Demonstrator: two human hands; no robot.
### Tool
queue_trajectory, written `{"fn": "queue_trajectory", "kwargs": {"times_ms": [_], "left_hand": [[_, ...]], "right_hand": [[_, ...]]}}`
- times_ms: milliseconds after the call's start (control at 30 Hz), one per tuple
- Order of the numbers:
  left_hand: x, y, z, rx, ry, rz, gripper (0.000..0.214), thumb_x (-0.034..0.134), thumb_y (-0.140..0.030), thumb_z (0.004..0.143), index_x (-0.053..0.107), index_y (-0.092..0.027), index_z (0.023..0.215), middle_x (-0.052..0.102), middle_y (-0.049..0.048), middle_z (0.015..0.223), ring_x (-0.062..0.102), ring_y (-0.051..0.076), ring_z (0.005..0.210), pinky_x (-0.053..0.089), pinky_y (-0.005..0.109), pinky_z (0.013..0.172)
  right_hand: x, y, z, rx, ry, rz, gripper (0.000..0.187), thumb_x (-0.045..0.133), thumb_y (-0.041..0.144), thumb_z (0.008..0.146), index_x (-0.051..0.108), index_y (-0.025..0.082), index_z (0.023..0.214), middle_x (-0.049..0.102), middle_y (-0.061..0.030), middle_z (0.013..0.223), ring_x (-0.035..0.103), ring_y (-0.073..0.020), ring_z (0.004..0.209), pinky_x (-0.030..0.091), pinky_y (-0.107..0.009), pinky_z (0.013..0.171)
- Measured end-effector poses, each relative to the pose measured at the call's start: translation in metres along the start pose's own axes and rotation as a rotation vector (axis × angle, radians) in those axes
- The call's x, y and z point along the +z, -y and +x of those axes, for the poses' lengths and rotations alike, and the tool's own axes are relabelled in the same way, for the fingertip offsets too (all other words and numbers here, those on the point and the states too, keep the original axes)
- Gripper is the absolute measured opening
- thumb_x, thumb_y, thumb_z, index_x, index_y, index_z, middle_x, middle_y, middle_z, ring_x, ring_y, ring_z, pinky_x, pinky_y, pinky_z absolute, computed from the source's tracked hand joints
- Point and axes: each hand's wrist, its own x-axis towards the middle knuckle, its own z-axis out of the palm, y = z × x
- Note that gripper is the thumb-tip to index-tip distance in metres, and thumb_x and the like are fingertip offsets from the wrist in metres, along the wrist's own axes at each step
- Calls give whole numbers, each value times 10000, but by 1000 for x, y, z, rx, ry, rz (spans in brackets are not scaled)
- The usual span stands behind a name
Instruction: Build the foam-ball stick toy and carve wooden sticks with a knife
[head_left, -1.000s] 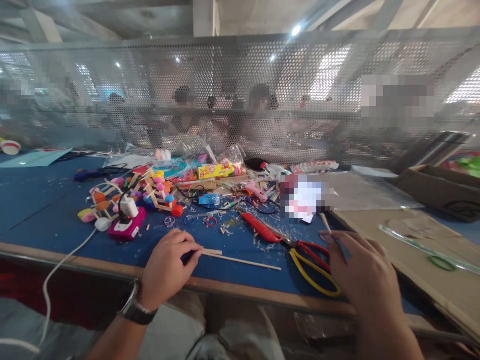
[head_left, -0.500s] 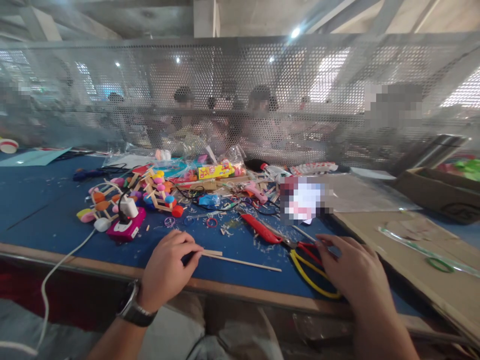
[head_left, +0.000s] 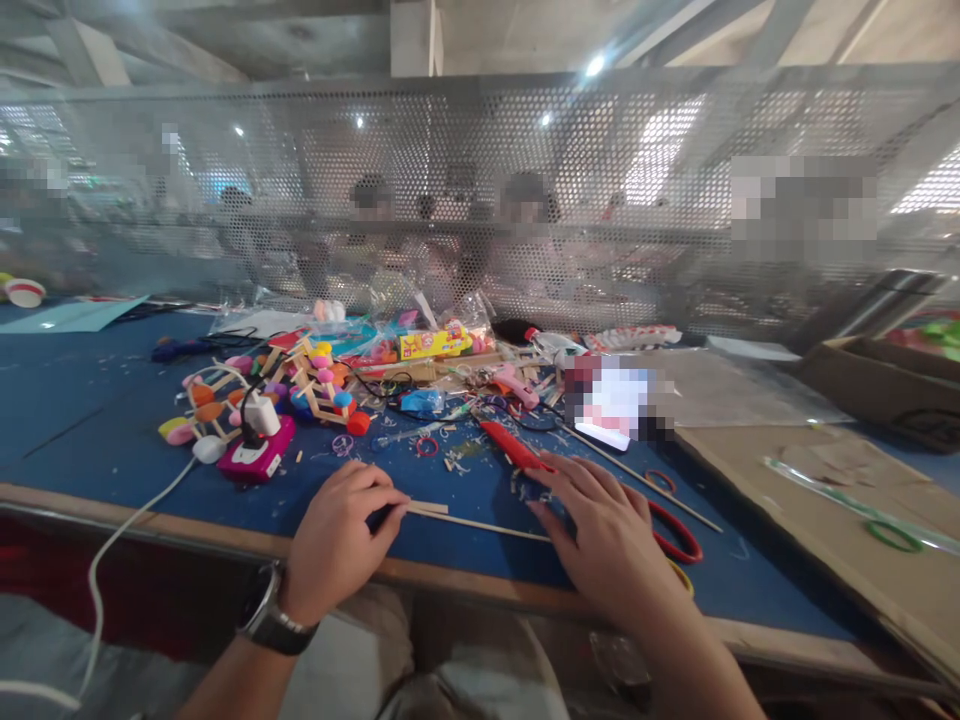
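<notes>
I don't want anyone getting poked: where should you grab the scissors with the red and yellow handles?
Probably by the red loop and yellow loop of the scissors, coming from the near right: those rounded handles stick out that way from under the right hand, which hides the scissors' middle.

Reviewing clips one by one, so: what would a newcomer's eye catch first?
Probably the magenta power block, at left on the blue tabletop, and the bright screen right of centre. Next come the right hand over red-handled scissors, and the left hand, at the front, pinching pale sticks.
</notes>
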Motion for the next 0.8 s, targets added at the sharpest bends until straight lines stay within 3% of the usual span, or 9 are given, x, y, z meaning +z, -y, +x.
{"fn": "queue_trajectory", "kwargs": {"times_ms": [167, 267, 467, 633, 800], "left_hand": [[1, 0, 0, 9, -11, -1, 151, 647, -146, 948, 767, -224, 897, 710, 32, 889, 636, 218, 890, 512, 368, 829], [1, 0, 0, 3, -7, -1, 148, 656, -138, 940, 770, -221, 895, 708, 30, 889, 635, 218, 890, 510, 367, 833], [1, -1, 0, -19, -4, -9, 157, 670, -119, 923, 778, -231, 898, 714, 26, 893, 640, 219, 902, 506, 357, 830], [1, 0, 0, -21, -2, -16, 156, 673, -122, 922, 780, -232, 893, 714, 26, 894, 637, 218, 898, 506, 361, 835], [0, -2, 1, -29, 15, -19, 153, 672, -116, 920, 780, -225, 908, 716, 25, 902, 637, 217, 906, 510, 369, 844]], "right_hand": [[8, 5, 6, -9, 75, -22, 319, 537, 246, 979, 733, 264, 1230, 693, -110, 1387, 598, -341, 1255, 475, -517, 950], [10, 9, 11, 20, 60, -35, 287, 568, 217, 958, 743, 260, 1182, 727, -120, 1279, 633, -323, 1144, 463, -474, 911], [9, 10, 16, 48, -73, 57, 141, 589, 135, 906, 691, 233, 903, 745, -66, 982, 661, -263, 895, 413, -389, 790], [2, 9, 18, 10, -190, 199, 114, 552, 145, 903, 631, 227, 903, 730, -58, 944, 703, -241, 862, 484, -362, 752], [-15, 19, 17, -30, -407, 390, 34, 642, 249, 971, 635, 237, 940, 744, -41, 937, 730, -206, 857, 579, -319, 784]]}}
